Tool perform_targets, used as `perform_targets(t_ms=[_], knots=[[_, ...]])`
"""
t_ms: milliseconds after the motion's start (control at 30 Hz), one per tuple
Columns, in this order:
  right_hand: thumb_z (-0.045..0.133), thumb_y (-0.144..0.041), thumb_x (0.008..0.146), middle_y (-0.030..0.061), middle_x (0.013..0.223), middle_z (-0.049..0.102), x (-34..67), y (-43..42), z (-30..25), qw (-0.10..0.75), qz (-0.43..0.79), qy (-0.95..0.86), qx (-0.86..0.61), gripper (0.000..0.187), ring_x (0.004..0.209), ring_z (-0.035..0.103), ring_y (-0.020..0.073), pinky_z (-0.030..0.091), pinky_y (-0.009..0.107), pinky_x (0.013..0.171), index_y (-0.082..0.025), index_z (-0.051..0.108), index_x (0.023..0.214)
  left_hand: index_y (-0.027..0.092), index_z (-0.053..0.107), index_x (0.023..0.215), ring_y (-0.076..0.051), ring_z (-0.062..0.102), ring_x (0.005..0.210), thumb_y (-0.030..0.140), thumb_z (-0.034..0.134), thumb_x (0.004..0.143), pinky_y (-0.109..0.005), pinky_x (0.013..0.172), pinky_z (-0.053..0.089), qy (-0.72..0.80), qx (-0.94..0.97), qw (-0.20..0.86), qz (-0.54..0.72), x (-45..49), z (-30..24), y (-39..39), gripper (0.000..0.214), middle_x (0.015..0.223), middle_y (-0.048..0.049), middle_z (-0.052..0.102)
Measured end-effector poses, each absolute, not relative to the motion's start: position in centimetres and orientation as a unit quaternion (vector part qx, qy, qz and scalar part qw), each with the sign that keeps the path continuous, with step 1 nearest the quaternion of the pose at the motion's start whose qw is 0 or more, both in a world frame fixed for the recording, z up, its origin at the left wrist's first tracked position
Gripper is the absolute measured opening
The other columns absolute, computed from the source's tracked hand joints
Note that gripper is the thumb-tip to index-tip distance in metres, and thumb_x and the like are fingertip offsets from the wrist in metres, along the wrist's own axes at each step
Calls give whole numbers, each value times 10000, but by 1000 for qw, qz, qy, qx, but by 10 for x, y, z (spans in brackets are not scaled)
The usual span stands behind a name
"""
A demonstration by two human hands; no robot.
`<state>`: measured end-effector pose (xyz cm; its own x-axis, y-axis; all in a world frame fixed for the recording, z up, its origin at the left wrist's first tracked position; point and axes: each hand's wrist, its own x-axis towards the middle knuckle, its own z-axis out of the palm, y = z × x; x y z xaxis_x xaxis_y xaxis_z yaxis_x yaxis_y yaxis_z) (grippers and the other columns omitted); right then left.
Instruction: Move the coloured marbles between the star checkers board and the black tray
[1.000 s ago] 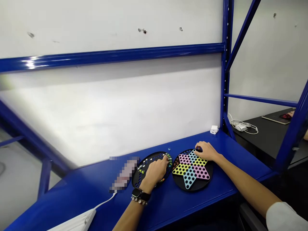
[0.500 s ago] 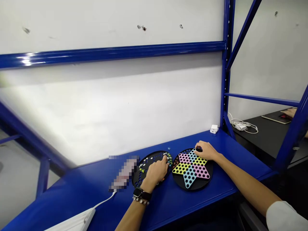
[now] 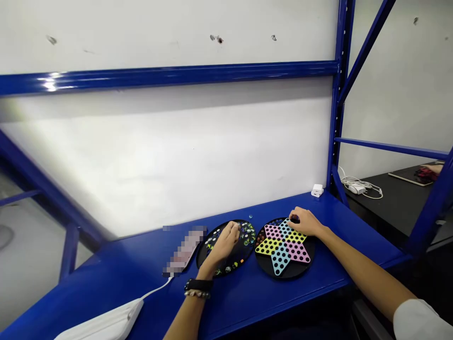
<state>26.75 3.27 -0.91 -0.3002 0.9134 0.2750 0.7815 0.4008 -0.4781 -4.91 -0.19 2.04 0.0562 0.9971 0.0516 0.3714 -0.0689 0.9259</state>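
Both hands curl fingers, left hand (image 3: 222,242) over marbles (image 3: 249,231) in the tray (image 3: 202,252), right hand (image 3: 305,223) on star board (image 3: 283,249); grasp unclear.

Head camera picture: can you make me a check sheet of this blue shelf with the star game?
Surface: blue shelf, glossy.
Job's things: star board beside black marble tray.
Clutter: loose marble behind tray; white plug by wall.
Grippers: left hand in tray; right hand on board's far edge; grips unclear.
Cables: white cable at left; white cords on black table.
Surroundings: white wall, blue rack frame.
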Motion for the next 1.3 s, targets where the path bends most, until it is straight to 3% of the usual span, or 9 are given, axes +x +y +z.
perform_targets(t_ms=[67, 133, 267, 400, 567, 667, 800, 967, 1300], knots=[[584, -391, 849, 27, 878, 601, 268, 33, -10, 258, 127, -796, -532, 184, 761, 557, 157, 392, 285, 707, -224, 651, 889, 216, 426, 794, -56, 225, 387, 441, 445, 919, -192, 429, 190, 494, 529, 519, 454, -53, 22, 0, 258, 527, 115, 287], [580, -399, 852, 28, 884, 605, 268, 33, -10, 258, 129, -796, -532, 191, 768, 563, 160, 394, 285, 708, -226, 651, 894, 209, 410, 782, -35, 171, 385, 397, 492, 899, -178, 416, 145, 443, 468, 598, 477, -56, 25, 1, 236, 531, 120, 277], [579, -408, 849, 29, 892, 607, 267, 32, -9, 260, 131, -794, -534, 200, 777, 568, 165, 395, 285, 707, -229, 651, 900, 200, 399, 757, -27, 207, 386, 305, 494, 865, -159, 400, 183, 381, 398, 667, 501, -59, 32, -1, 179, 546, 104, 301], [573, -417, 853, 28, 893, 606, 267, 32, -9, 254, 133, -795, -535, 206, 765, 563, 160, 394, 283, 706, -232, 652, 897, 195, 435, 788, -27, 227, 381, 342, 492, 890, -145, 385, 196, 343, 362, 690, 524, -62, 34, -2, 187, 571, 94, 338], [573, -422, 855, 27, 892, 603, 267, 32, -9, 250, 132, -794, -538, 212, 759, 558, 155, 387, 276, 695, -228, 648, 897, 213, 430, 715, -68, 241, 400, 501, 443, 915, -190, 408, 221, 483, 564, 515, 428, -51, 20, 0, 351, 544, 91, 313], [577, -427, 853, 26, 894, 604, 267, 32, -9, 251, 133, -794, -537, 214, 764, 561, 157, 392, 279, 704, -229, 647, 896, 207, 525, 727, -144, 485, 564, 472, 413, 927, -250, 555, 374, 539, 697, 331, 339, -38, 13, -3, 350, 616, 18, 500], [578, -416, 850, 26, 898, 610, 267, 32, -8, 255, 134, -793, -537, 201, 770, 567, 162, 399, 287, 716, -231, 647, 890, 215, 580, 891, -234, 634, 799, 388, 307, 976, -307, 694, 414, 602, 780, 99, 140, -28, 15, -12, 334, 802, -62, 662], [576, -408, 851, 25, 896, 609, 267, 32, -8, 252, 135, -794, -537, 201, 766, 566, 159, 399, 294, 722, -230, 651, 904, 220, 578, 1048, -264, 672, 902, 415, 311, 985, -317, 723, 449, 626, 779, 32, 25, -27, 19, -19, 337, 902, -80, 710], [572, -411, 856, 23, 898, 597, 267, 32, -8, 250, 141, -794, -536, 204, 762, 560, 155, 395, 288, 714, -227, 642, 908, 209, 569, 1123, -281, 686, 911, 407, 322, 974, -349, 749, 471, 624, 781, 17, -13, -20, 24, -25, 350, 950, -111, 720]])
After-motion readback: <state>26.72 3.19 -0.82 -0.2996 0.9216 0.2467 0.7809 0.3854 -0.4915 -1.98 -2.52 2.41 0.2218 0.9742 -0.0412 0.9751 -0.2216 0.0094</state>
